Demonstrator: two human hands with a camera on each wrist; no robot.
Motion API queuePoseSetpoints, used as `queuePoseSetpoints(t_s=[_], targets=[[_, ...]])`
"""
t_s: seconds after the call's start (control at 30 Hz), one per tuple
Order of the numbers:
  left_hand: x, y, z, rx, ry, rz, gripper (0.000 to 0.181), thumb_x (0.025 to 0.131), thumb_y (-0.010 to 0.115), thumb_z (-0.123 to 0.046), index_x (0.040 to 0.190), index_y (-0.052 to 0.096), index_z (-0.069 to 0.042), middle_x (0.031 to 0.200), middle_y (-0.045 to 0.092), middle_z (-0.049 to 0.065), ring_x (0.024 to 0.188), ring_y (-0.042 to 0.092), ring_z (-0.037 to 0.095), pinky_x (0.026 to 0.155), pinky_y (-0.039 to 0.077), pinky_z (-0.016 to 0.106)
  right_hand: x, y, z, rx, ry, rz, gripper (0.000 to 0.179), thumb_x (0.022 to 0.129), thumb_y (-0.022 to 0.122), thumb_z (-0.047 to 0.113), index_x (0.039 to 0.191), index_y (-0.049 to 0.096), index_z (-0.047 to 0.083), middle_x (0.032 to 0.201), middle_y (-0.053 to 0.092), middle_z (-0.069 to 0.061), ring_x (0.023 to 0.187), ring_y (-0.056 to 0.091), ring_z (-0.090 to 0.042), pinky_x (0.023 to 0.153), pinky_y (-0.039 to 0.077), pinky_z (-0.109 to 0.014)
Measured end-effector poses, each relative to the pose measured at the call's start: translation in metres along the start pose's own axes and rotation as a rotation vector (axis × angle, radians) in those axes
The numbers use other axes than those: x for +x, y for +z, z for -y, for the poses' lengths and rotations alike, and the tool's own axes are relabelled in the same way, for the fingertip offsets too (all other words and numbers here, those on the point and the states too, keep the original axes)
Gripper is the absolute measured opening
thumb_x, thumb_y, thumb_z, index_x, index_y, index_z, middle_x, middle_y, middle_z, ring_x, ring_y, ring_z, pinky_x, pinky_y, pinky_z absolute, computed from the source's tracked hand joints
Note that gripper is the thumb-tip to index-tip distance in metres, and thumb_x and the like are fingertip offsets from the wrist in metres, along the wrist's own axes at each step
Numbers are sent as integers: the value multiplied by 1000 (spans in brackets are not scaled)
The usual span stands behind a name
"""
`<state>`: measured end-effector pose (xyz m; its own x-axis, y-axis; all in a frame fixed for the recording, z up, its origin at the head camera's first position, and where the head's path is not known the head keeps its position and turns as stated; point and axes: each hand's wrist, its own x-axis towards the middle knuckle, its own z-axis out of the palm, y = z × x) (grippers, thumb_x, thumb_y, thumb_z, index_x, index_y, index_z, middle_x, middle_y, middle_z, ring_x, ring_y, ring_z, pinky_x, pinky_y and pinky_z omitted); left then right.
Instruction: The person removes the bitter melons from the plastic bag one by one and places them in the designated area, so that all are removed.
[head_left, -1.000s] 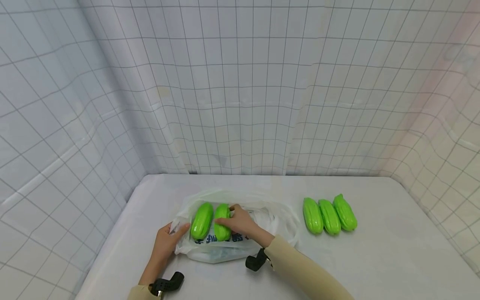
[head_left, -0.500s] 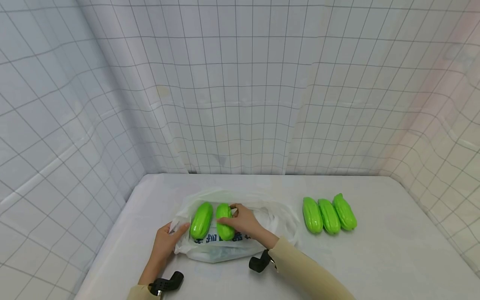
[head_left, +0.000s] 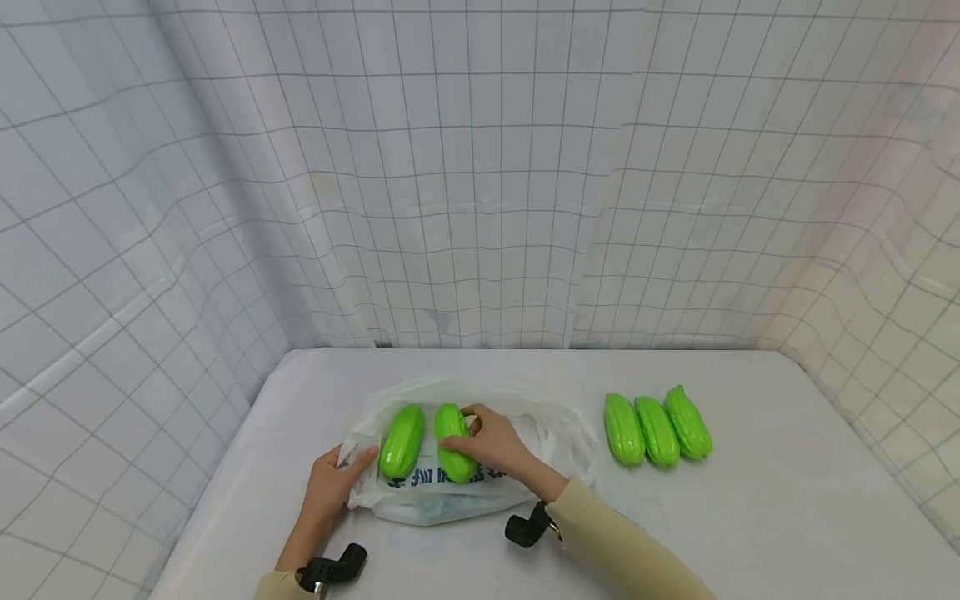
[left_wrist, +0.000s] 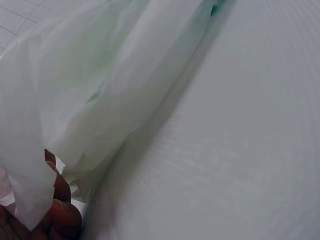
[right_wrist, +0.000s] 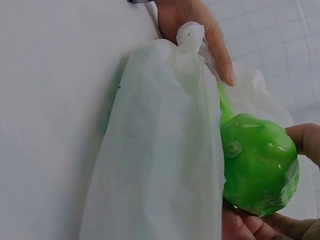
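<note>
A white plastic bag with dark printed characters lies on the table, its mouth spread toward the head camera. Inside its left part rests a long, ribbed, glossy green gourd. My right hand grips a second green gourd over the bag, thumb on the near side and fingers on the far side; in the right wrist view, the end of this held gourd shows beside the bag's wall. My left hand pinches the bag's left edge; fingers show behind the plastic in the left wrist view.
To the right of the bag, three more green gourds lie side by side on the white table. Grid-patterned white curtains enclose the back and both sides. A black wrist camera sits on the right wrist.
My right hand has moved slightly right with the held gourd, widening its gap from the other gourd in the bag. The held gourd has tilted a little. My left hand stays at the bag's edge.
</note>
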<state>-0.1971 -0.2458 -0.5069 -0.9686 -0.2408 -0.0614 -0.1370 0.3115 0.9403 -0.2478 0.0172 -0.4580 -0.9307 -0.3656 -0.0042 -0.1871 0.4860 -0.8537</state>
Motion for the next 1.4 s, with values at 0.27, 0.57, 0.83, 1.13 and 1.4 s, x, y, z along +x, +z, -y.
queuePoseSetpoints(t_s=[0.27, 0.57, 0.83, 1.13, 1.4], targets=[[2, 0, 1, 3, -5, 2, 60, 85, 70, -44, 117, 59, 6, 102, 64, 15, 74, 56, 16, 63, 47, 27, -4, -2, -4, -47, -38, -38, 64, 78, 75, 44, 124, 55, 4, 81, 55, 1, 65, 51, -13, 56, 44, -28], [3, 0, 4, -8, 5, 0, 56, 85, 70, -42, 114, 60, 5, 99, 63, 15, 74, 55, 17, 63, 47, 28, -11, -10, -3, -47, -88, -53, 64, 78, 75, 41, 124, 53, 2, 84, 56, -1, 66, 53, -13, 55, 46, -28], [3, 0, 5, -11, 0, 1, 55, 84, 71, -42, 112, 61, 4, 96, 63, 14, 73, 56, 17, 62, 47, 28, -18, -15, -3, -46, -130, -90, 63, 79, 74, 41, 126, 53, 4, 87, 57, -1, 66, 53, -12, 55, 46, -28], [4, 1, 6, -13, -1, 3, 56, 84, 70, -43, 113, 60, 4, 95, 64, 14, 72, 56, 17, 61, 47, 28, -25, -16, -4, -14, -153, -119, 59, 80, 72, 40, 126, 54, 6, 86, 54, 1, 69, 53, -13, 59, 46, -28], [4, 1, 4, -11, -10, 8, 61, 84, 70, -46, 117, 59, 4, 99, 64, 14, 74, 57, 18, 63, 47, 27, -29, -16, -5, 21, -185, -147, 59, 81, 73, 38, 127, 54, 6, 86, 53, 1, 71, 52, -13, 59, 46, -28]])
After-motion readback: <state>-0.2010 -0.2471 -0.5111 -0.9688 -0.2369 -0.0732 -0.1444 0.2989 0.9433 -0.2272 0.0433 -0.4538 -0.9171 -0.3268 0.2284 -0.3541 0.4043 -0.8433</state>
